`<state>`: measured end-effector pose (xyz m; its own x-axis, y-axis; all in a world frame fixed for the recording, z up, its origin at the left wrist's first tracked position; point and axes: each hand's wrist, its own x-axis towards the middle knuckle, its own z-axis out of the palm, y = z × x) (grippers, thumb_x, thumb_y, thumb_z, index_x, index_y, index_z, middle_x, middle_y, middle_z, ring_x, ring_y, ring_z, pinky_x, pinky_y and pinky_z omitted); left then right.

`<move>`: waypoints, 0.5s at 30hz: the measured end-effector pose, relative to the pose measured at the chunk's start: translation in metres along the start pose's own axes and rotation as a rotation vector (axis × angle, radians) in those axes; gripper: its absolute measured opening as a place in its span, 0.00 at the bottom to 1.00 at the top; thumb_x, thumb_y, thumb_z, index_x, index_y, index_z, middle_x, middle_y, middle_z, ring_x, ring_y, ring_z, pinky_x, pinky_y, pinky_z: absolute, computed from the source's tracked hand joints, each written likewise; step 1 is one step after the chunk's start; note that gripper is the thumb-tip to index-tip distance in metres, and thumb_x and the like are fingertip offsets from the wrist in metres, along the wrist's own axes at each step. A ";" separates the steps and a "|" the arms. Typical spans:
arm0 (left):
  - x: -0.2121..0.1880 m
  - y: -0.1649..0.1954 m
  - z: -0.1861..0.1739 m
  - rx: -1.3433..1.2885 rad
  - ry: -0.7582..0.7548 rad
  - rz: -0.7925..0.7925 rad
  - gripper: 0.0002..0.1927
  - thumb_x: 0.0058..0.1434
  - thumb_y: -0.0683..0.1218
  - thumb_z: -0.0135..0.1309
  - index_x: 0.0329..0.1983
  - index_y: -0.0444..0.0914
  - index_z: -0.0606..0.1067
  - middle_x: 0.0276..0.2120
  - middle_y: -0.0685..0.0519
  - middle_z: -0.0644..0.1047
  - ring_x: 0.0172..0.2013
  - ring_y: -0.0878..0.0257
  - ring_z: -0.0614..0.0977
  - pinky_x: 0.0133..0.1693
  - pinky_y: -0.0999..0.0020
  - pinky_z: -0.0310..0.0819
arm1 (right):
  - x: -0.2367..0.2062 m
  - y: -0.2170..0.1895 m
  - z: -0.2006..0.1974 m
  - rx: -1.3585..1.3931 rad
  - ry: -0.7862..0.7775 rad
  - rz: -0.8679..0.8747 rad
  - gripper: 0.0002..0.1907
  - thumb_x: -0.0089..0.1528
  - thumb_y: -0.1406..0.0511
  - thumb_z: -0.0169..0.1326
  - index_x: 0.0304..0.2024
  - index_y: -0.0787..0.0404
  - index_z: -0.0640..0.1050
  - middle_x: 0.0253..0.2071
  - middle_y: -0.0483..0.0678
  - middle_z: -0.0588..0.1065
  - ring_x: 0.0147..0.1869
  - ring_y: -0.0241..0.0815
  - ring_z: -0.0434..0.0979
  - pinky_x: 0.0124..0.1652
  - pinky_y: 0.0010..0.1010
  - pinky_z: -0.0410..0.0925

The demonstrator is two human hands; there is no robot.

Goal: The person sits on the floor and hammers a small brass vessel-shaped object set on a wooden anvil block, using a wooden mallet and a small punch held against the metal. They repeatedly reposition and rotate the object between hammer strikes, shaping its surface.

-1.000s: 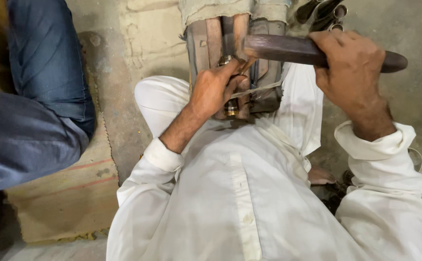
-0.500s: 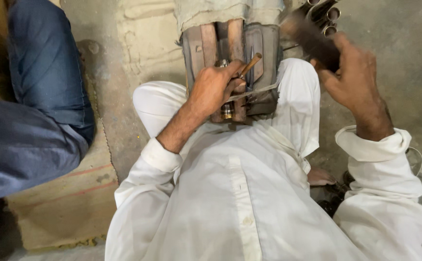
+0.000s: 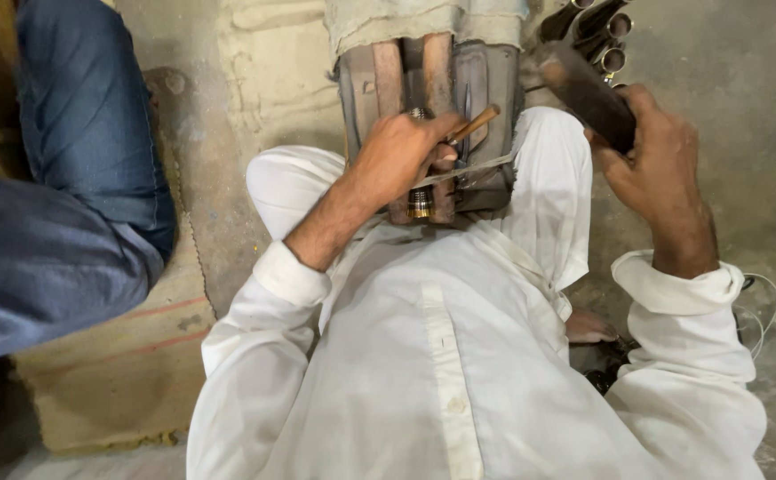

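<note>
One wooden block fixture (image 3: 428, 98), built of several upright slats, stands between the person's knees, and the left hand (image 3: 397, 156) is closed over its middle, pinching one thin copper-coloured punch (image 3: 474, 124) that slants up to the right from the fingers. Below that hand one small ridged brass piece (image 3: 420, 203) shows against the block, and one pale thin strip (image 3: 472, 167) runs rightward from it. The right hand (image 3: 650, 151) is wrapped tight around one dark wooden mallet (image 3: 588, 89), lifted up and to the right, well apart from the punch. Behind the mallet at least three dark metal tubes (image 3: 612, 40) lie bunched at the top edge. One other person's leg in blue trousers (image 3: 77, 178) fills the left side, above one sheet of brown sacking (image 3: 112, 373). A second ago the mallet lay level across the block just above the left hand; half a second ago it had swung up, and it now sits raised at much the same height, while the left hand has kept its place.
</note>
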<state>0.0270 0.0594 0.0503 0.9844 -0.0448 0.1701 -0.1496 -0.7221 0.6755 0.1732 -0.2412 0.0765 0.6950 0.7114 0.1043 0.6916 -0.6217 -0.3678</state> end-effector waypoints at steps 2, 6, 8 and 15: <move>0.007 0.000 0.000 0.026 -0.076 -0.025 0.14 0.62 0.47 0.63 0.49 0.39 0.76 0.23 0.43 0.80 0.29 0.45 0.84 0.31 0.49 0.75 | -0.002 0.000 0.006 0.011 -0.037 0.032 0.18 0.64 0.68 0.65 0.55 0.62 0.77 0.39 0.58 0.79 0.43 0.59 0.81 0.45 0.46 0.70; 0.018 -0.001 -0.001 0.110 -0.145 0.046 0.16 0.60 0.47 0.64 0.49 0.39 0.77 0.23 0.42 0.80 0.30 0.44 0.84 0.33 0.49 0.75 | -0.013 0.002 0.017 0.203 0.001 0.170 0.22 0.62 0.66 0.65 0.57 0.62 0.75 0.40 0.57 0.78 0.41 0.57 0.81 0.41 0.46 0.70; 0.020 -0.001 -0.002 0.118 -0.135 0.065 0.17 0.58 0.48 0.65 0.49 0.39 0.78 0.24 0.43 0.80 0.31 0.44 0.84 0.34 0.49 0.76 | -0.020 0.002 0.023 0.218 -0.036 0.199 0.21 0.63 0.65 0.65 0.56 0.61 0.74 0.39 0.58 0.78 0.40 0.58 0.80 0.41 0.47 0.70; 0.023 0.003 -0.006 0.141 -0.182 0.085 0.20 0.55 0.46 0.67 0.50 0.39 0.78 0.25 0.42 0.81 0.32 0.43 0.84 0.33 0.48 0.75 | -0.034 0.005 0.040 0.168 -0.006 0.144 0.20 0.63 0.65 0.67 0.54 0.61 0.75 0.39 0.57 0.77 0.42 0.60 0.77 0.42 0.46 0.68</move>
<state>0.0487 0.0603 0.0602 0.9712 -0.2239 0.0815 -0.2308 -0.7988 0.5556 0.1453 -0.2556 0.0339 0.7826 0.6216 0.0347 0.5426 -0.6537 -0.5274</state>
